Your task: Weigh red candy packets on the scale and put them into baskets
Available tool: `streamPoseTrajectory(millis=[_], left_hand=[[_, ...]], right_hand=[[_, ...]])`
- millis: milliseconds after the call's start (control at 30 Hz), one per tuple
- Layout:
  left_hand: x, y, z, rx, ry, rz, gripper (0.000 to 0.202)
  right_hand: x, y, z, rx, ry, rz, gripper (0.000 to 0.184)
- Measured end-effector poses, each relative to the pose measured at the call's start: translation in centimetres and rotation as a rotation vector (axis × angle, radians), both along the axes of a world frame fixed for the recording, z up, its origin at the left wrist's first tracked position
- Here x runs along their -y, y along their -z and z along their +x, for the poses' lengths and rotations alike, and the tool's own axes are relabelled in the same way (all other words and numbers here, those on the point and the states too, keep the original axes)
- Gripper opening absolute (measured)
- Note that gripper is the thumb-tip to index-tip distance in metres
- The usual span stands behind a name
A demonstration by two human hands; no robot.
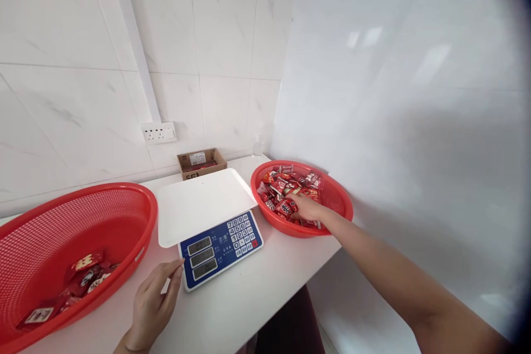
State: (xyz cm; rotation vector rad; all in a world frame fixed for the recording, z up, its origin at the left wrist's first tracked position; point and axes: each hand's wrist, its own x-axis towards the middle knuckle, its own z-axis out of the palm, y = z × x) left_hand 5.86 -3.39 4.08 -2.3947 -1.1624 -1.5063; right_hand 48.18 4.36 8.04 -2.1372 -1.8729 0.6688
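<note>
My right hand (306, 207) reaches into the right red plastic basket (342, 199). Its thumb and forefinger are apart, resting among small red wrapped snack packets (279, 185). The other fingertips are partly hidden. Near the lower left corner of a blue and white digital scale (224, 248), my left hand (156, 301) has thumb and forefinger pinched together, with nothing visible between them. Whether those fingertips touch the scale, I cannot tell. The scale's white weighing tray (203, 202) bears no packets, and its displays appear to read zeros.
Another red basket (83, 199) stands at the left with several red packets (89, 279) at its bottom. Behind the scale are a small cardboard box (185, 166) and a clear plastic container (258, 146). A white wall panel (394, 138) rises on the right of the white table (232, 298).
</note>
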Motion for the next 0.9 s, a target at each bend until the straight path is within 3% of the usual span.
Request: streamPoseTrajectory(millis=[167,300,433,567,667,800,900], left_hand=[[-0.3,1.1,-0.7,0.030,-0.018,-0.063,0.019],[-0.5,1.0,-0.8,0.054,-0.040,-0.088,0.024],[-0.3,0.8,-0.6,0.062,-0.019,-0.111,0.026],[-0.1,0.9,-0.5,0.081,0.002,-0.146,0.027],[-0.1,1.0,-0.5,0.092,-0.008,-0.159,0.027],[-0.2,1.4,-0.6,0.106,-0.006,-0.197,0.028],[-0.4,2.0,-0.9,0.103,0.009,-0.245,0.026]], right_hand=[[-0.1,-1.3,2.3,-0.194,0.164,0.053,0.055],[0.0,-2.2,3.1,-0.372,0.312,0.077,0.057],[0.3,-2.6,2.9,-0.504,0.362,0.084,0.064],[0.6,-2.9,2.6,-0.547,0.305,0.046,0.057],[0.8,-2.9,2.1,-0.522,0.187,-0.030,0.047],[0.8,-2.6,0.5,-0.428,-0.028,-0.142,0.033],[0.5,-2.1,-0.7,-0.311,-0.064,-0.153,0.023]])
